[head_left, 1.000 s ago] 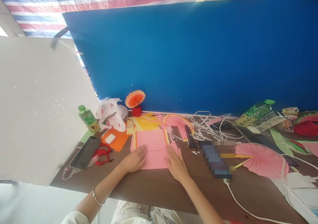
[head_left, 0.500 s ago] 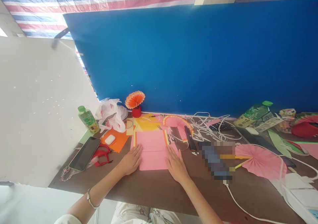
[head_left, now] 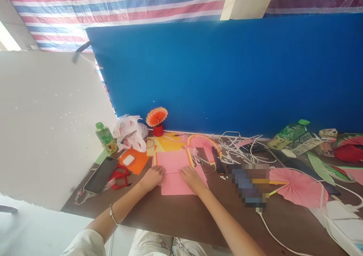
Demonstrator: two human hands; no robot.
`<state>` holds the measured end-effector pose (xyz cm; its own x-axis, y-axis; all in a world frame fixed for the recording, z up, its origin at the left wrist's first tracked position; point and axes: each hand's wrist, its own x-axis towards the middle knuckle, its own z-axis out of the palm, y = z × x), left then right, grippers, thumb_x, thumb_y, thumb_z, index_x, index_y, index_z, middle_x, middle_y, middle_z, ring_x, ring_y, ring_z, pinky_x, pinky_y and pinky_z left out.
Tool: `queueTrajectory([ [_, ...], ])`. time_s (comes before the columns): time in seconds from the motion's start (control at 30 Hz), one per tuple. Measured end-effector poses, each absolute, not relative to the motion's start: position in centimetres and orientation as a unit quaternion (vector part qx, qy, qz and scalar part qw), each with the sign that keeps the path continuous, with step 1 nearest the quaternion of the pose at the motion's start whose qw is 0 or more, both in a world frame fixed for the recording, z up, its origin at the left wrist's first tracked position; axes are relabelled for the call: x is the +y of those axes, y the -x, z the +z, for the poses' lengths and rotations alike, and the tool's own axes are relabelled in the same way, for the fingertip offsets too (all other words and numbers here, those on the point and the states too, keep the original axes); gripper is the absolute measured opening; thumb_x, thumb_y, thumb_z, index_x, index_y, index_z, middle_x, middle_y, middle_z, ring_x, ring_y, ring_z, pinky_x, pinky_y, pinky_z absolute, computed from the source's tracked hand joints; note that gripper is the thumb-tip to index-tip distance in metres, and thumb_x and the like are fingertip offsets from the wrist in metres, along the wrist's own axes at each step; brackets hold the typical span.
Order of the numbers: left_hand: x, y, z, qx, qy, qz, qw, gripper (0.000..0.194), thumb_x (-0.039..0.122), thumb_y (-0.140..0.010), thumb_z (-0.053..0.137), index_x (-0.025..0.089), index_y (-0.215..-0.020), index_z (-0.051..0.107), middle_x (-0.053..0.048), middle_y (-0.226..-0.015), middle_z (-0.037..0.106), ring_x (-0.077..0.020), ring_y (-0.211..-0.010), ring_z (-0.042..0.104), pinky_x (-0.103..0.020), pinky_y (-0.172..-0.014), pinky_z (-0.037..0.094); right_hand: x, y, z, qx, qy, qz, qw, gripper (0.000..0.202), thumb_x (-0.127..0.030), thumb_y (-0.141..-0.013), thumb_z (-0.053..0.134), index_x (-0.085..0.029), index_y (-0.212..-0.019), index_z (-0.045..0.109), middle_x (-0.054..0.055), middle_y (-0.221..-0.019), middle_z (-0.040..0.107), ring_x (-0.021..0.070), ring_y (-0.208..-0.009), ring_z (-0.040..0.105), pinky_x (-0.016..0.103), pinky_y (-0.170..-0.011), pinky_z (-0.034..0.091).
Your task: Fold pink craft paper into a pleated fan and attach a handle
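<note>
Both my hands on the pink paper (head_left: pixel 176 186), flat on the brown table (head_left: pixel 159 214), in front of me. Left hand (head_left: pixel 153 176): on the paper's left side, fingers close together, slightly bent; can't tell if the thumb pinches an edge. Right hand (head_left: pixel 193 179): fingers lying across the right part, near one another, bent a little; thumb unclear, can't tell if pinching. Hands apart, pink paper showing between. Yellow and orange strips show along the paper's sides. Left of my left hand: red-handled tool (head_left: pixel 121 177), phone (head_left: pixel 101 175), orange paper (head_left: pixel 138 164) with white case (head_left: pixel 128 160) on it. Beyond the paper: yellow sheets (head_left: pixel 167 144), orange pleated fan (head_left: pixel 157 116) upright at red base (head_left: pixel 158 130). Right side: black stick-like item (head_left: pixel 218 160), big pink pleated fan (head_left: pixel 302 188).
</note>
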<state>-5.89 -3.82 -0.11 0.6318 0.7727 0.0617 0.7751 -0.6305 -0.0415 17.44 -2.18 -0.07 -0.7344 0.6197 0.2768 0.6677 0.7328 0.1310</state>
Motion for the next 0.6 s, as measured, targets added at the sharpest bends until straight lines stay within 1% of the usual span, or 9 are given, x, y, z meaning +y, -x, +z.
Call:
queueTrajectory([
  [0.07, -3.7, 5.9, 0.7, -0.421, 0.906, -0.003, 0.040, 0.046, 0.034, -0.080, 0.058, 0.014, -0.118, 0.043, -0.018, -0.114, 0.055, -0.0261, -0.110, 0.051, -0.037, -0.092, 0.038, -1.9, -17.4, 0.0, -0.927, 0.342, -0.114, 0.105, 0.025, 0.000, -0.083, 0.037, -0.015, -0.084, 0.057, 0.007, -0.081, 0.056, 0.0194, -0.077, 0.050, 0.033, -0.074, 0.041],
  [0.1, -3.7, 5.9, 1.1, -0.420, 0.906, 0.002, 0.046, 0.043, 0.033, -0.081, 0.057, 0.014, -0.117, 0.044, -0.017, -0.112, 0.057, -0.0262, -0.108, 0.052, -0.038, -0.091, 0.038, -1.9, -17.5, 0.0, -0.928, 0.340, -0.114, 0.105, 0.025, 0.001, -0.082, 0.037, -0.015, -0.082, 0.057, 0.007, -0.080, 0.055, 0.0194, -0.077, 0.050, 0.033, -0.073, 0.041],
  [0.17, -3.7, 5.8, 1.7, -0.422, 0.905, 0.009, 0.054, 0.030, 0.028, -0.084, 0.053, 0.014, -0.110, 0.049, -0.015, -0.101, 0.060, -0.0258, -0.097, 0.057, -0.039, -0.086, 0.039, -1.8, -17.5, 0.0, -0.929, 0.338, -0.113, 0.104, 0.025, 0.000, -0.083, 0.036, -0.015, -0.080, 0.056, 0.006, -0.079, 0.055, 0.0193, -0.075, 0.049, 0.032, -0.071, 0.040],
  [0.23, -3.5, 5.6, 2.1, -0.425, 0.904, 0.014, 0.047, 0.018, 0.024, -0.084, 0.051, 0.013, -0.099, 0.054, -0.013, -0.087, 0.062, -0.0251, -0.085, 0.060, -0.038, -0.080, 0.040, -1.8, -17.4, 0.1, -0.928, 0.339, -0.110, 0.106, 0.026, -0.001, -0.083, 0.035, -0.015, -0.077, 0.056, 0.006, -0.078, 0.054, 0.0189, -0.074, 0.049, 0.032, -0.070, 0.040],
  [0.3, -3.2, 5.4, 2.2, -0.429, 0.902, 0.010, 0.036, 0.012, 0.020, -0.083, 0.051, 0.013, -0.091, 0.056, -0.012, -0.081, 0.063, -0.0247, -0.080, 0.060, -0.037, -0.075, 0.041, -1.7, -17.4, 0.5, -0.928, 0.342, -0.103, 0.110, 0.026, -0.004, -0.085, 0.035, -0.015, -0.075, 0.057, 0.006, -0.076, 0.054, 0.0184, -0.073, 0.049, 0.032, -0.069, 0.040],
  [0.4, -2.6, 5.5, 2.5, -0.447, 0.894, -0.004, 0.029, 0.014, 0.013, -0.084, 0.044, 0.014, -0.089, 0.057, -0.011, -0.080, 0.064, -0.0229, -0.077, 0.060, -0.033, -0.070, 0.041, -1.5, -17.6, 1.6, -0.922, 0.354, -0.089, 0.127, 0.025, -0.012, -0.088, 0.035, -0.015, -0.080, 0.060, 0.007, -0.079, 0.056, 0.0184, -0.076, 0.051, 0.032, -0.071, 0.041],
  [0.47, -2.1, 5.7, 3.4, -0.461, 0.887, -0.013, 0.026, 0.020, 0.012, -0.086, 0.039, 0.015, -0.090, 0.058, -0.009, -0.077, 0.064, -0.0207, -0.072, 0.061, -0.031, -0.066, 0.041, -1.1, -17.9, 2.9, -0.913, 0.375, -0.036, 0.157, 0.027, -0.017, -0.089, 0.035, -0.016, -0.087, 0.062, 0.007, -0.082, 0.058, 0.0180, -0.079, 0.053, 0.032, -0.073, 0.041],
  [0.53, -1.6, 6.1, 5.0, -0.469, 0.883, -0.028, 0.011, 0.025, 0.020, -0.090, 0.035, 0.017, -0.092, 0.059, -0.007, -0.078, 0.065, -0.0188, -0.071, 0.061, -0.028, -0.064, 0.040, -0.6, -18.4, 4.6, -0.894, 0.401, 0.073, 0.188, 0.029, -0.020, -0.089, 0.036, -0.018, -0.087, 0.065, 0.007, -0.082, 0.061, 0.0172, -0.078, 0.056, 0.031, -0.071, 0.043],
  [0.6, -1.2, 6.5, 7.3, -0.474, 0.873, -0.082, -0.077, 0.030, 0.031, -0.091, 0.033, 0.019, -0.091, 0.061, -0.005, -0.084, 0.066, -0.0173, -0.074, 0.060, -0.026, -0.064, 0.040, 0.2, -19.1, 6.6, -0.867, 0.421, 0.194, 0.183, 0.025, -0.022, -0.085, 0.043, -0.018, -0.083, 0.067, 0.006, -0.081, 0.064, 0.0168, -0.074, 0.057, 0.030, -0.066, 0.044],
])
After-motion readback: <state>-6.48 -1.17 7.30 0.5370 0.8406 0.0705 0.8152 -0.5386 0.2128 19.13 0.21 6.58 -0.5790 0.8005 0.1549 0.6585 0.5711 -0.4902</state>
